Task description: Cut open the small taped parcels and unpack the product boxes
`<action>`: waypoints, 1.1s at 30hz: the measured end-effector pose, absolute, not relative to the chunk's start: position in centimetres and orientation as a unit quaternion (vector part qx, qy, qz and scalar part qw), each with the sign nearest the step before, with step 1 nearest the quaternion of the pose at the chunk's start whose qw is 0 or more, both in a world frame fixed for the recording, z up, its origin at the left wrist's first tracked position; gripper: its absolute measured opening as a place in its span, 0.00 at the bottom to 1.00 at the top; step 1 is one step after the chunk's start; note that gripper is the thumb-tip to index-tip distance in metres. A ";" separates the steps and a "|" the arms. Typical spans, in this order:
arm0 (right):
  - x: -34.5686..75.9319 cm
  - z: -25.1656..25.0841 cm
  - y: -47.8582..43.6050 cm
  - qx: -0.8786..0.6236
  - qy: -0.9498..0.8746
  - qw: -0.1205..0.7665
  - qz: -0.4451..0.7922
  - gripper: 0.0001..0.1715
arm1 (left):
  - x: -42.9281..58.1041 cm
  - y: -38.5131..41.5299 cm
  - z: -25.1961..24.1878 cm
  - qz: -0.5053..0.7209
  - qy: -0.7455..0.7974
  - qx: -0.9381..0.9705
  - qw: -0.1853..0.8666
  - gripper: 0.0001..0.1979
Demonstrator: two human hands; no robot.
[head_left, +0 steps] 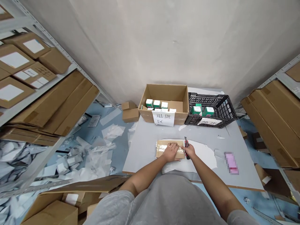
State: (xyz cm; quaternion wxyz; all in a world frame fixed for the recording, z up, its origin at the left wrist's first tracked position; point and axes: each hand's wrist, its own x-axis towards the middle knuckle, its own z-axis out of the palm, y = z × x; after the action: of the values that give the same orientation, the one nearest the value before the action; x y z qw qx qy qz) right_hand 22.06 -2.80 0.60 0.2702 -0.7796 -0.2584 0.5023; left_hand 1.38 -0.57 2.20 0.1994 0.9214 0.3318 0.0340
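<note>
Okay, so nearest in view are the person's grey sleeves (112, 206) and bare forearms, reaching over the near edge of a grey-topped work table (142, 153); the left hand (171, 152) lies flat on a small taped cardboard parcel (159, 149), fingers spread and pressing down, not gripping anything; the right hand (189, 151) has its fingers curled round a red-and-black box cutter (187, 154), tip pointing away from the body, though the blade's too small to make out.

The parcel sits straight ahead of the person on a white padded sheet (201, 156), its long axis running left to right across the table; the left hand covers its middle and right half, while the right hand and cutter are just off its right end, so the right hand is nearer that end.

Off to the right there's a blurred pink item (231, 163); farther out sits an open cardboard box (163, 93) with a Chinese paper sign (163, 118) and small green-and-white cartons (156, 104), right beside a black plastic crate (206, 98) holding similar cartons; past that it's a plain white wall (150, 40), with metal shelving (14, 23) of cardboard boxes (14, 64) on the left and white plastic scraps (98, 159) all over the floor.
</note>
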 end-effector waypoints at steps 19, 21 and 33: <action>26.1 2.7 -8.9 -0.662 -0.367 0.244 0.606 0.28 | 5.3 -0.4 0.4 0.039 0.468 0.817 0.335 0.18; 26.3 2.6 -9.8 -0.654 -0.395 0.225 0.604 0.30 | 5.4 -0.4 0.4 0.039 0.471 0.813 0.342 0.17; 25.9 2.1 -10.2 -0.674 -0.420 0.203 0.572 0.21 | 5.6 -0.2 1.2 0.036 0.479 0.801 0.357 0.12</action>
State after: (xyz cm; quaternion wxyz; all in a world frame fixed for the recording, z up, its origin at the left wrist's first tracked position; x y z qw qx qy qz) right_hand 25.86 -10.20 2.07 0.2026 -0.6744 -0.4204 0.5722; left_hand 5.61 -0.17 1.21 0.3574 0.8011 0.4788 0.0356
